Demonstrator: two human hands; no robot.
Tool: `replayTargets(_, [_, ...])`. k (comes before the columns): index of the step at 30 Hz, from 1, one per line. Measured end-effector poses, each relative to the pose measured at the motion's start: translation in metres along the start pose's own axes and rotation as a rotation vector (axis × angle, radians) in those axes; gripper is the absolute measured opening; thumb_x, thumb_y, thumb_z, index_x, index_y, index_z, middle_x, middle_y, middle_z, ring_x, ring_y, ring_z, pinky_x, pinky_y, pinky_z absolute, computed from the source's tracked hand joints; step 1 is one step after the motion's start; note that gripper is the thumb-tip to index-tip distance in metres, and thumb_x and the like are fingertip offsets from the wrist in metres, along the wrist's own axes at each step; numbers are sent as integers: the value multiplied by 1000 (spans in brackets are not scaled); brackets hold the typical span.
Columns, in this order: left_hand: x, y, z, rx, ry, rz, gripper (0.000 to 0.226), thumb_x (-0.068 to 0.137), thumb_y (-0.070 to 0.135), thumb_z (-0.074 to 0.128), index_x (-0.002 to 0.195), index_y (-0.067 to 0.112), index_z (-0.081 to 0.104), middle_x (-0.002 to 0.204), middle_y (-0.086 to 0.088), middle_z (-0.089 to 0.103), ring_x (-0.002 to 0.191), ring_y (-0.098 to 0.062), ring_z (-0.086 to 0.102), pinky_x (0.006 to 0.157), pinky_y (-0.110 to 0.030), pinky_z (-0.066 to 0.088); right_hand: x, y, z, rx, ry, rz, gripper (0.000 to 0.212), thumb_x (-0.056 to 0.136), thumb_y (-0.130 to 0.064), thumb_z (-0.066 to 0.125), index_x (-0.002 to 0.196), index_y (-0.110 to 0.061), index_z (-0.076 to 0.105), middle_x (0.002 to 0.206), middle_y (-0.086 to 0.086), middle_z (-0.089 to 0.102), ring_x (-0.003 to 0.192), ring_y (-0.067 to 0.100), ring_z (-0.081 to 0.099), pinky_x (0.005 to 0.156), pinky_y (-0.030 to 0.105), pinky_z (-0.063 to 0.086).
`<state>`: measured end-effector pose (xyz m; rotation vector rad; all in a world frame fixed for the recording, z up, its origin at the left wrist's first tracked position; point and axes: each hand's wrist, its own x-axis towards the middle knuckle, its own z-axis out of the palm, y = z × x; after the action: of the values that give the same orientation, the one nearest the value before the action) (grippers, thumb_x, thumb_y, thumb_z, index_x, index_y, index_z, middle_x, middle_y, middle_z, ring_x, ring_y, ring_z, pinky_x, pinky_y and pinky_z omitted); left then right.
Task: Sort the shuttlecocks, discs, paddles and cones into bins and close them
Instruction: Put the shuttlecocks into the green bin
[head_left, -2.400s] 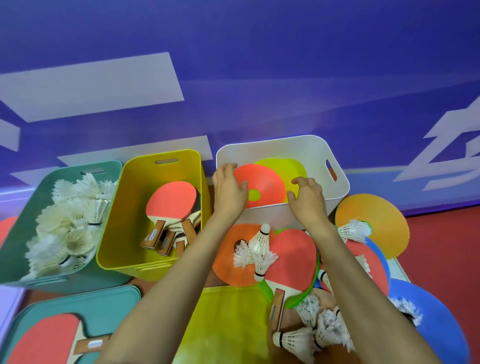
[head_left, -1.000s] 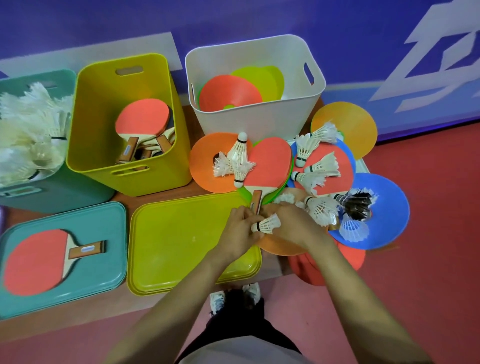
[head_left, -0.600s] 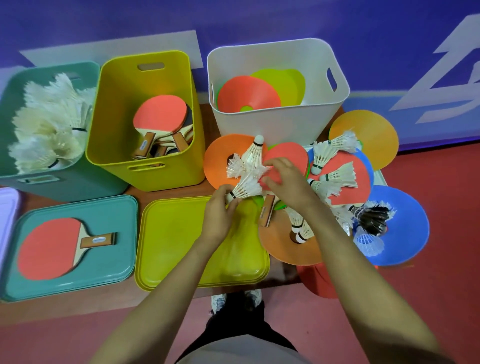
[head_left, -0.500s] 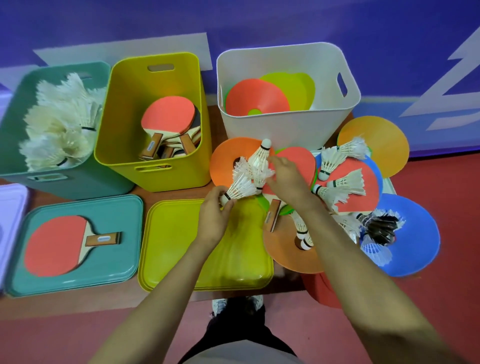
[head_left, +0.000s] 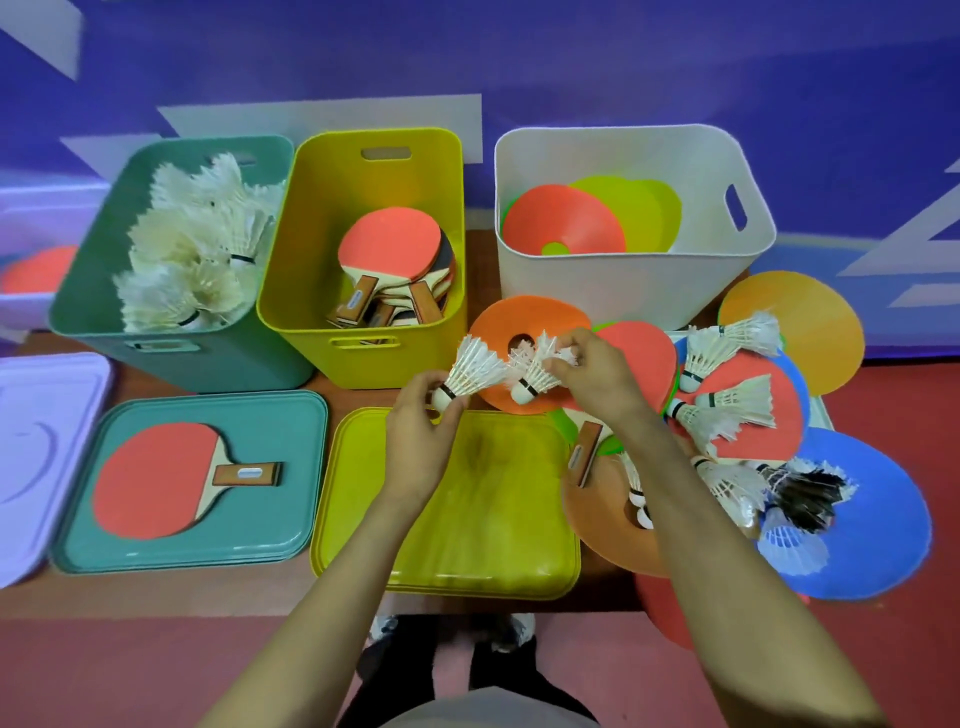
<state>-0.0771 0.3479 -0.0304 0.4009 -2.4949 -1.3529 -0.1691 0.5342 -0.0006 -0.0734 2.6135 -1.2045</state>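
**A shuttlecock in each hand, over the orange disc**

The left hand (head_left: 418, 441) pinches the first shuttlecock (head_left: 475, 369) by its cork, thumb and fingertips curled round it, with the feathers fanning up and to the right. Just beside it, the right hand (head_left: 597, 376) grips the second shuttlecock (head_left: 537, 376) by the feathers, cork pointing down-left. Both sit above the orange disc (head_left: 498, 325), between the yellow bin (head_left: 363, 364) and the yellow lid (head_left: 467, 545). I cannot tell whether the second one touches the disc. The teal bin (head_left: 208, 364), far left of the hands, is heaped with white shuttlecocks. Loose shuttlecocks (head_left: 727, 410) lie scattered right of the right wrist.
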Motion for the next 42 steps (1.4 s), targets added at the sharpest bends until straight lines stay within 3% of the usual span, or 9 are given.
replayTargets(6, [5, 24, -50, -48, 140, 197, 22, 85, 15, 69, 106, 11, 63, 101, 2, 60, 92, -4, 53, 73, -4, 38, -30, -69, -7, 17, 80, -221, 13, 87, -19, 63, 100, -15, 63, 79, -3, 57, 72, 11, 49, 65, 24, 33])
replayTargets(10, [25, 29, -98, -110, 231, 290, 21, 84, 12, 70, 104, 9, 64, 102, -1, 60, 98, -8, 54, 83, -14, 41, -42, -119, 3, -16, 164, -336, 8, 87, -17, 61, 95, -17, 62, 76, -8, 53, 59, -1, 44, 58, 21, 31])
replayTargets(13, [49, 19, -140, -87, 267, 344, 20, 85, 11, 69, 104, 7, 63, 102, -3, 59, 97, -11, 54, 84, -17, 41, -39, -160, 22, -7, 188, -389, 8, 87, -16, 61, 95, -17, 61, 70, -16, 47, 61, -6, 47, 58, 8, 33])
replayTargets(17, [81, -12, -194, -72, 306, 314, 23, 83, 6, 67, 105, 7, 61, 105, -4, 57, 98, -13, 52, 85, -24, 44, -22, -212, 59, -41, 180, -446, 12, 88, -15, 62, 100, -13, 62, 80, -13, 51, 77, 8, 48, 64, 2, 33])
replayTargets(25, [132, -84, -285, 37, 371, 176, 21, 80, 2, 65, 96, 10, 56, 95, -2, 53, 86, -10, 46, 76, -19, 36, 29, -296, 157, -92, 127, -506, 11, 90, -15, 57, 100, -13, 61, 94, 1, 60, 83, 12, 50, 63, 20, 28])
replayTargets(30, [167, -100, -306, 72, 329, 170, 19, 80, 3, 63, 94, 11, 53, 96, -4, 53, 87, -10, 43, 75, -16, 30, 55, -318, 195, -190, 96, -457, 12, 90, -14, 52, 101, -13, 59, 98, 6, 62, 94, 23, 56, 78, 35, 45])
replayTargets(34, [191, -108, -295, 104, 160, 81, 41, 86, 15, 65, 123, 5, 49, 124, -11, 49, 114, -25, 47, 90, -23, 34, 62, -318, 205, -242, 102, -437, 22, 90, -21, 57, 111, -16, 58, 112, 2, 60, 106, 21, 52, 93, 40, 42])
replayTargets(37, [200, -120, -282, 155, -31, 31, 61, 90, 19, 63, 140, 2, 34, 149, -14, 30, 139, -26, 26, 113, -30, 20, 62, -313, 206, -249, 97, -422, 23, 91, -23, 57, 112, -15, 58, 113, 2, 59, 108, 20, 51, 94, 39, 42])
replayTargets(42, [203, -130, -273, 298, -86, 86, 54, 92, 21, 57, 140, 4, 38, 149, -13, 35, 140, -29, 27, 116, -42, 18, 57, -299, 206, -272, 61, -417, 20, 91, -19, 56, 109, -12, 61, 108, 6, 59, 103, 22, 52, 88, 35, 42])
